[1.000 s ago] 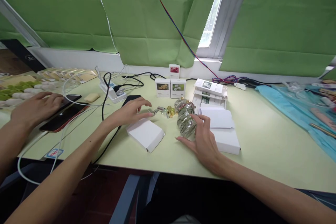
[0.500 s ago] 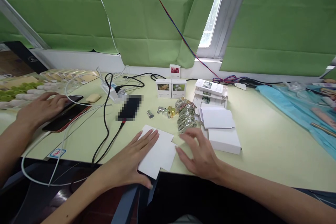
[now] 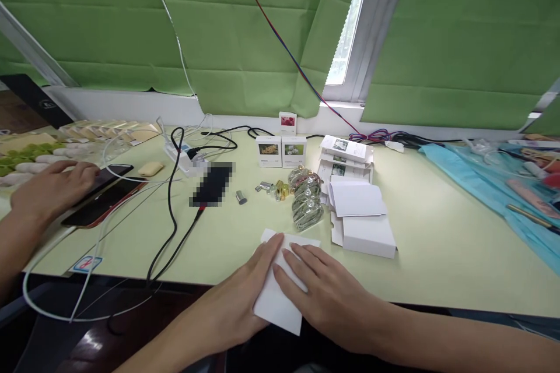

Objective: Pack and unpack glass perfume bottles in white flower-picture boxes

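Observation:
A flat white cardboard piece [image 3: 275,304], seemingly a flattened small box, is tilted at the table's front edge. My left hand [image 3: 242,297] grips it along the left side, its thumb hidden underneath. My right hand [image 3: 335,297] holds it from the right, with the fingers laid across its face. Just beyond stands a row of glass bottles [image 3: 307,201] in clear wrap. Small silver and gold caps [image 3: 280,189] lie to their left, with one loose silver cap [image 3: 241,197].
White boxes and cartons [image 3: 365,233] are stacked right of the bottles. Small picture boxes [image 3: 269,152] stand at the back. Another person's hand [image 3: 55,189] rests by phones [image 3: 102,201] at left. Black cables [image 3: 172,215] cross the table; blue sheeting [image 3: 485,198] lies at right.
The white cardboard has been lifted and turned from flat on the table, nearer to me. My right hand has come over onto it, and my left hand has moved right with it.

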### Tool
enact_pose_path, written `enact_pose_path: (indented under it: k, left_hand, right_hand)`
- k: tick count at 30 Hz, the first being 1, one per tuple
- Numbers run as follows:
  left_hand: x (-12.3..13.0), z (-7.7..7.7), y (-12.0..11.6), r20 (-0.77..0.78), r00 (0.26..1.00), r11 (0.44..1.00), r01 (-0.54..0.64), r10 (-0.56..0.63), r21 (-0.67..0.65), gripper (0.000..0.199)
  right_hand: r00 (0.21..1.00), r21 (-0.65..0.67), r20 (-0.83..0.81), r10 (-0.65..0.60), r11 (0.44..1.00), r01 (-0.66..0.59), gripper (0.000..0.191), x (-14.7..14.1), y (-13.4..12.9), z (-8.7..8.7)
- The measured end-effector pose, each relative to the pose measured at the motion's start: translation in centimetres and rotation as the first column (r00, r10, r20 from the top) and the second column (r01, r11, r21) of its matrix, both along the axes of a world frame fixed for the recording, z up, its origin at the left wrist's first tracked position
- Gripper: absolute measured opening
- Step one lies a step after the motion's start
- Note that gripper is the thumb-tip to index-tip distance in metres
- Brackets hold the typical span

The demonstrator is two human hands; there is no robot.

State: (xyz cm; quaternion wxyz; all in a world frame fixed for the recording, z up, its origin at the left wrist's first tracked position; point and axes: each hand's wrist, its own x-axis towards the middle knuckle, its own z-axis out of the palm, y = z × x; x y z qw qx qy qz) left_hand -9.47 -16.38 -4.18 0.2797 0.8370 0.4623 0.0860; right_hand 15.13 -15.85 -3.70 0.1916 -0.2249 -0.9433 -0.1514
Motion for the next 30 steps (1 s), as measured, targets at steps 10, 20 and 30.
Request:
enact_pose_path:
  k: [10, 20, 30]
  left_hand:
    - [-5.8, 3.1, 7.1, 0.106, 0.945, 0.85, -0.326, 0.311, 0.415, 0.058]
    - [-2.9, 0.9, 11.8, -0.029, 0.944, 0.87, -0.292, 0.33, 0.398, 0.041]
    - [-1.0, 3.7, 16.3, -0.097, 0.927, 0.855, -0.29, 0.363, 0.431, 0.053]
  right_hand:
    - [0.963, 0.153, -0.263, 0.06, 0.988, -0.02, 0.047, 9.5, 1.6, 6.6]
    - [0.976, -0.261, 0.081, -0.202, 0.941, 0.216, 0.065, 18.0, 9.6, -0.6]
    - [0.966, -0.445, 0.154, -0.207, 0.858, 0.255, 0.084, 16.9, 9.2, -0.3]
